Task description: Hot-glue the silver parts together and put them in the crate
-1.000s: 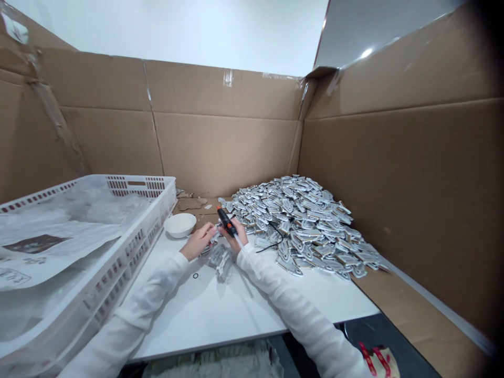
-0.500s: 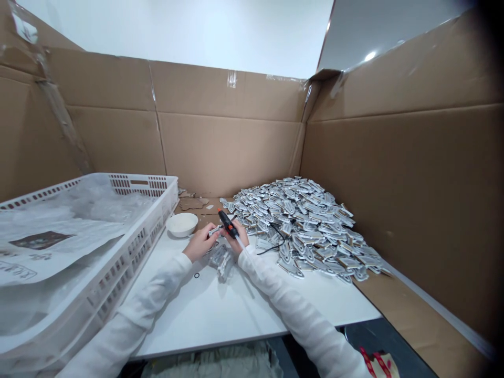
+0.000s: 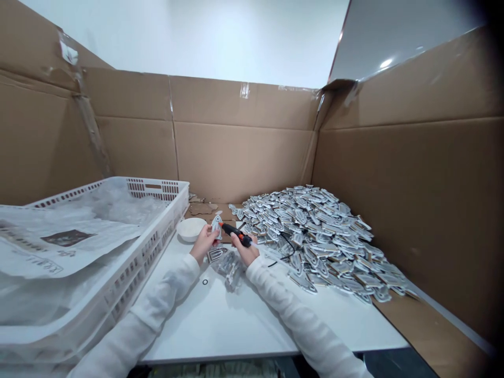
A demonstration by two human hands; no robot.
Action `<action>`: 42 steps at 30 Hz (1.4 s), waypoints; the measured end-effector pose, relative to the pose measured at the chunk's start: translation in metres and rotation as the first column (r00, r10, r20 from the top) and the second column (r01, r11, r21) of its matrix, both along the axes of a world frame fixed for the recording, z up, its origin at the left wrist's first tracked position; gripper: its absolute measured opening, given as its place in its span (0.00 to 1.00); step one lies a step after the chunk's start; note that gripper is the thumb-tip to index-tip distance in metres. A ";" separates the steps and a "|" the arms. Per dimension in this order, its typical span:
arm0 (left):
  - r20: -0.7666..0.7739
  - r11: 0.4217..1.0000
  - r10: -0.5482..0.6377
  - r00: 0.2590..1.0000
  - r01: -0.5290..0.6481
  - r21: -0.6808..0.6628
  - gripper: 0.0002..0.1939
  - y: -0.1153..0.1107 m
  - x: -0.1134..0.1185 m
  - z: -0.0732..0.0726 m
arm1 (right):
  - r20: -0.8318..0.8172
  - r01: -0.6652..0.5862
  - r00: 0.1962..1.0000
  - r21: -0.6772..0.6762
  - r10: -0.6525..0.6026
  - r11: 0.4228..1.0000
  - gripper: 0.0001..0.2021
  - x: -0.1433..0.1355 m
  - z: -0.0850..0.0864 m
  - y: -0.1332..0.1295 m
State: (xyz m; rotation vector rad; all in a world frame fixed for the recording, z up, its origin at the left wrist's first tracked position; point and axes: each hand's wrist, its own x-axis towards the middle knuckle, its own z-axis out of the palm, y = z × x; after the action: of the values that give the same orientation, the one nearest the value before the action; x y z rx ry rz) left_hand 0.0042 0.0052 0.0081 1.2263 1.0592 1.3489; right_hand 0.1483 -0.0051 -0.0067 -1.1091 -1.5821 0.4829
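Between the fingers of my left hand (image 3: 205,243) a small flat grey-white piece with a pointed arch outline (image 3: 216,224) is held upright. My right hand (image 3: 245,251) is closed round a black and orange hot glue gun (image 3: 238,234), a clear glue stick protruding from its rear. The gun's orange nozzle points left and is at or very near the face of the piece; whether it touches I cannot tell. Below the hands, a dark-outlined arch piece (image 3: 216,254) and a crumpled clear plastic bag (image 3: 230,270) lie on the white table (image 3: 220,325).
A large heap of similar pieces (image 3: 311,231) covers the right side, with a black cord on it. At left stands a white plastic crate (image 3: 157,223) holding clear bags and a printed sheet. A white bowl (image 3: 191,229), a small black ring (image 3: 205,282) and cardboard walls (image 3: 244,152) surround the hands.
My left hand has raised the arch piece upright. The glue gun has swung from pointing up and away to pointing left at the piece. The whole view has shifted slightly.
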 end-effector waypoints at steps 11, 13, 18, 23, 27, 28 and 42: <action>0.031 0.999 -0.043 0.999 0.043 -0.005 0.19 0.003 -0.001 -0.005 | 0.041 0.007 0.999 0.022 -0.008 1.000 0.15 -0.001 -0.008 0.005; 0.037 0.997 -0.070 0.997 0.069 0.014 0.19 0.004 -0.001 -0.007 | 0.044 0.014 0.999 0.033 -0.016 0.999 0.16 -0.001 -0.010 0.005; 0.075 0.994 -0.100 0.992 0.096 0.045 0.17 0.004 0.000 -0.008 | 0.037 0.021 0.999 0.065 -0.024 0.998 0.16 -0.002 -0.008 0.001; 0.066 0.998 -0.050 0.997 0.048 0.027 0.17 0.002 -0.002 -0.007 | 0.026 0.020 0.999 0.055 -0.022 0.998 0.16 -0.003 -0.004 -0.002; 0.055 0.997 -0.055 0.997 0.052 0.048 0.17 0.003 -0.003 -0.008 | 0.051 -0.010 0.999 0.067 0.007 0.998 0.16 -0.003 -0.002 -0.004; 0.048 0.997 -0.053 0.997 0.050 0.058 0.17 0.004 -0.003 -0.008 | 0.056 -0.020 0.998 0.070 0.016 0.997 0.16 -0.003 -0.002 -0.005; 0.009 0.998 0.039 0.999 -0.039 0.050 0.16 -0.003 -0.001 -0.002 | 0.033 -0.046 0.999 0.099 0.043 0.994 0.15 -0.002 0.000 -0.010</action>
State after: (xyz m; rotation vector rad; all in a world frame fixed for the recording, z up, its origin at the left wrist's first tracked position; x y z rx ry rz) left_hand 0.0036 0.0027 0.0057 1.2417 1.0544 1.4165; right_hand 0.1465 -0.0146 -0.0067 -1.0116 -1.6433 0.4134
